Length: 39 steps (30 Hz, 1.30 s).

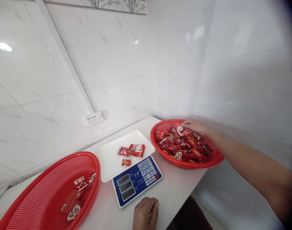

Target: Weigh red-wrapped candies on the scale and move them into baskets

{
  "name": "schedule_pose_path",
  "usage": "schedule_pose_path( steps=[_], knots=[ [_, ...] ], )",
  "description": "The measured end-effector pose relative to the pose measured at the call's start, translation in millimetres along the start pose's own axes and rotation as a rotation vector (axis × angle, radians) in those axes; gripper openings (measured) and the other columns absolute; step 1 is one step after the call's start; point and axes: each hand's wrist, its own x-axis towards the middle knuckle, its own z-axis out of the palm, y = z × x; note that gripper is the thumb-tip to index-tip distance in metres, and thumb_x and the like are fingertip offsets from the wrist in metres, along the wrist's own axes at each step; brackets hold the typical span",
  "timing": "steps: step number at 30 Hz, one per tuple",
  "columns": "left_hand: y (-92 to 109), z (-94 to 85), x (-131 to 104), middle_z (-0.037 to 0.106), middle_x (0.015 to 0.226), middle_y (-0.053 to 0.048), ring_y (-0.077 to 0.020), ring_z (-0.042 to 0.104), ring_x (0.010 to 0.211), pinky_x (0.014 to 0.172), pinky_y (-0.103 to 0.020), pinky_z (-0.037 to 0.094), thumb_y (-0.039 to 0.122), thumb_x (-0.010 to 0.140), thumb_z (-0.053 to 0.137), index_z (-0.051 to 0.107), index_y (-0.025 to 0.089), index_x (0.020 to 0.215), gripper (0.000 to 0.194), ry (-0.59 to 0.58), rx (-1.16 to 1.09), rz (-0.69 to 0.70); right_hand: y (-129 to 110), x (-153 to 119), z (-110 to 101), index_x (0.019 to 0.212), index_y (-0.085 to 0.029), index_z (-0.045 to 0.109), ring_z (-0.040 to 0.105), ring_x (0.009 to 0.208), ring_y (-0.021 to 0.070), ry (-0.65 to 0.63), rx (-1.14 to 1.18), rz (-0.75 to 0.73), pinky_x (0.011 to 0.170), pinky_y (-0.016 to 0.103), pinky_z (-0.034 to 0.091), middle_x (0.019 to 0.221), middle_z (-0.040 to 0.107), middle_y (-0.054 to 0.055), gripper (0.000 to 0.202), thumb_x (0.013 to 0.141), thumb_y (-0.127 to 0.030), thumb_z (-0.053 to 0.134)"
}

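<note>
My right hand (195, 125) reaches over the back of the right red basket (187, 165), its fingertips closed at the edge of a red candy packet (178, 127) on top of a heap of red-wrapped candies (184, 145). My left hand (146, 211) rests curled on the table just in front of a blue digital scale (137, 180), with nothing visible in it. On the scale's white tray (109, 163) lie a larger red packet (137, 150), a red and white packet (123, 151) and a small red candy (126, 162).
A large red basket (38, 188) at the left holds several red and white packets (76, 210). Behind the white table (107, 210) is a tiled wall with a socket strip (94, 118). A grey-white wall (232, 95) stands close on the right.
</note>
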Motion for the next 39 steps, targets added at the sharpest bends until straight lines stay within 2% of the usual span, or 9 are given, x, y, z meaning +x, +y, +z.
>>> schedule_pose_path(
  steps=[4,9,13,16,19,28,35,39],
  knots=[
    [0,0.2,0,0.061,0.062,-0.002,-0.0123,0.057,0.055,0.051,-0.021,0.042,0.036,0.095,0.033,0.062,0.02,0.081,0.036,-0.038,0.004,0.017,5,-8,-9,0.111,-0.017,0.058,0.061,0.088,0.0148,-0.081,-0.025,0.085,0.076,0.032,0.052,0.109,0.061,0.006,0.028,0.093,-0.035,0.047],
    [0,1.2,1,0.062,0.062,-0.002,-0.0127,0.058,0.056,0.051,-0.021,0.042,0.038,0.094,0.035,0.062,0.021,0.079,0.035,-0.008,0.012,0.019,17,-13,6,0.11,-0.018,0.058,0.059,0.094,0.0172,-0.191,-0.146,0.106,0.08,0.035,0.051,0.112,0.059,0.005,0.026,0.09,-0.033,0.052],
    [1,0.1,0,0.063,0.064,-0.002,-0.013,0.06,0.059,0.054,-0.021,0.043,0.038,0.094,0.033,0.062,0.021,0.079,0.037,-0.026,0.006,-0.005,18,-10,16,0.101,-0.015,0.061,0.06,0.09,0.0163,-0.147,-0.167,0.057,0.079,0.035,0.05,0.105,0.062,0.005,0.021,0.089,-0.031,0.054],
    [2,-1.9,0,0.063,0.065,-0.002,-0.0132,0.06,0.06,0.055,-0.021,0.043,0.037,0.095,0.033,0.062,0.021,0.08,0.036,-0.039,0.004,-0.016,16,-6,13,0.086,-0.016,0.062,0.06,0.078,0.0152,-0.082,-0.107,0.043,0.07,0.027,0.048,0.087,0.065,0.003,0.014,0.084,-0.028,0.057],
    [3,-3.3,1,0.062,0.064,-0.001,-0.0128,0.059,0.059,0.054,-0.021,0.042,0.037,0.095,0.034,0.062,0.022,0.081,0.035,-0.043,0.005,-0.018,14,-3,6,0.085,-0.018,0.059,0.058,0.065,0.0133,-0.041,-0.014,0.037,0.058,0.023,0.044,0.077,0.066,0.002,0.016,0.082,-0.032,0.055],
    [2,-4.2,0,0.063,0.067,-0.001,-0.0129,0.06,0.062,0.056,-0.02,0.043,0.029,0.093,0.038,0.06,0.022,0.081,0.027,-0.076,0.005,0.008,17,0,-9,0.084,-0.018,0.057,0.057,0.063,0.0126,0.04,0.174,0.124,0.057,0.023,0.044,0.08,0.065,0.004,0.02,0.077,-0.037,0.054],
    [2,-5.4,0,0.064,0.07,-0.001,-0.0135,0.06,0.063,0.057,-0.02,0.044,0.025,0.092,0.04,0.059,0.022,0.083,0.022,-0.1,0.005,0.027,9,-9,-22,0.074,-0.019,0.064,0.058,0.066,0.0153,-0.037,0.203,0.163,0.061,0.025,0.044,0.072,0.066,0.001,0.013,0.065,-0.027,0.066],
    [3,-5.5,0,0.064,0.07,0.0,-0.0135,0.061,0.064,0.058,-0.02,0.045,0.024,0.092,0.041,0.059,0.022,0.083,0.02,-0.104,-0.008,0.024,1,-16,-24,0.078,-0.018,0.065,0.058,0.069,0.0145,-0.055,0.231,0.147,0.065,0.025,0.044,0.075,0.067,0.003,0.012,0.068,-0.021,0.06]
  ],
)
